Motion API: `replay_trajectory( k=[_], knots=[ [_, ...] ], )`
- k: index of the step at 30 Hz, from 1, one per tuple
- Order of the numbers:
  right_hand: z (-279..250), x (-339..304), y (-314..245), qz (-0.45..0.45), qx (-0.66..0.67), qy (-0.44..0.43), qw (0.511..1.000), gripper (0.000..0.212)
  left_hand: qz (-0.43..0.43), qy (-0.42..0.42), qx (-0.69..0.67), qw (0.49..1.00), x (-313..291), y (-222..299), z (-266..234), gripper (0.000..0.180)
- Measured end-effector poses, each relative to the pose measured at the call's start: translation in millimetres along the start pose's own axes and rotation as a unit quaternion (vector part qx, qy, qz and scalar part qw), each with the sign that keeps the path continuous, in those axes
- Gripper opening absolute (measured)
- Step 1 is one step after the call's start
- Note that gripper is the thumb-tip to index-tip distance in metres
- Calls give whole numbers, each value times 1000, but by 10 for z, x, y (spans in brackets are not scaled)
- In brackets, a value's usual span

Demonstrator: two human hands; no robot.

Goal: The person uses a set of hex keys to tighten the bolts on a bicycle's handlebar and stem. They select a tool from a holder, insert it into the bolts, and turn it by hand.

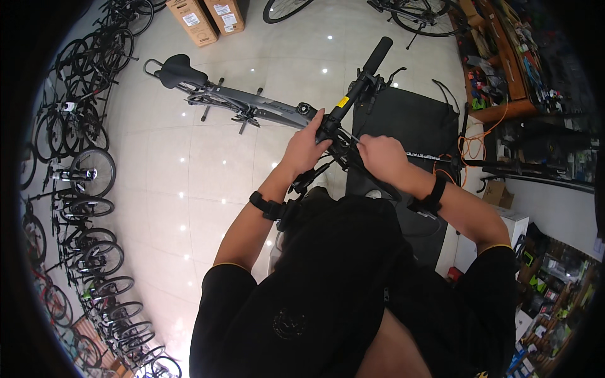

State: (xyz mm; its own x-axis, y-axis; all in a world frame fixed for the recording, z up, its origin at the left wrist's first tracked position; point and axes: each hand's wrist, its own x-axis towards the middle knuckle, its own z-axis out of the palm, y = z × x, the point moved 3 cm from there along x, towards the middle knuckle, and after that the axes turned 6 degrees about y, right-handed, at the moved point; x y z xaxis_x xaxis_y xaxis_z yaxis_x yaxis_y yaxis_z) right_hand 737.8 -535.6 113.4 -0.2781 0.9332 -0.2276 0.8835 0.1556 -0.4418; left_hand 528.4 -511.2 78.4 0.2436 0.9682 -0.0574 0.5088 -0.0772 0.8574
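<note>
A grey bicycle (277, 112) stands in front of me, its black saddle (181, 71) off to the left. The black handlebar (345, 104), with a yellow label on it, runs toward the upper right and ends in a grip (378, 54). My left hand (307, 146) is closed around the middle of the bar beside the stem. Just right of the stem, my right hand (383, 157) forms a fist around a thin metal hex key (350, 135), whose shaft points into the front of the bar clamp. The key's tip is hidden.
Black mat (409, 126) under the bike's front, a repair stand arm (498, 165) and orange cord (474, 143) to the right. Wooden tool bench (504, 69) at upper right. Rows of bicycles (94, 252) line the left; cardboard boxes (192, 22) stand at the back.
</note>
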Motion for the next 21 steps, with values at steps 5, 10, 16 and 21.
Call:
replay_trajectory(
  k=[5, 10, 16, 21],
  knots=[
    [-93, 83, 126, 219, 417, -165, 866, 23, -15, -14, 7, 1000, 20, 17, 2, 80],
    [-26, 39, 99, 400, 602, -269, 636, 26, -21, -14, 1, 1000, -6, 30, -13, 80],
    [-62, 51, 60, 89, 170, -45, 980, 26, -15, -7, -3, 1000, -2, 13, -6, 80],
    [3, 125, 172, 234, 327, -230, 886, 25, -19, -14, 0, 1000, 6, 19, -12, 80]
  ],
)
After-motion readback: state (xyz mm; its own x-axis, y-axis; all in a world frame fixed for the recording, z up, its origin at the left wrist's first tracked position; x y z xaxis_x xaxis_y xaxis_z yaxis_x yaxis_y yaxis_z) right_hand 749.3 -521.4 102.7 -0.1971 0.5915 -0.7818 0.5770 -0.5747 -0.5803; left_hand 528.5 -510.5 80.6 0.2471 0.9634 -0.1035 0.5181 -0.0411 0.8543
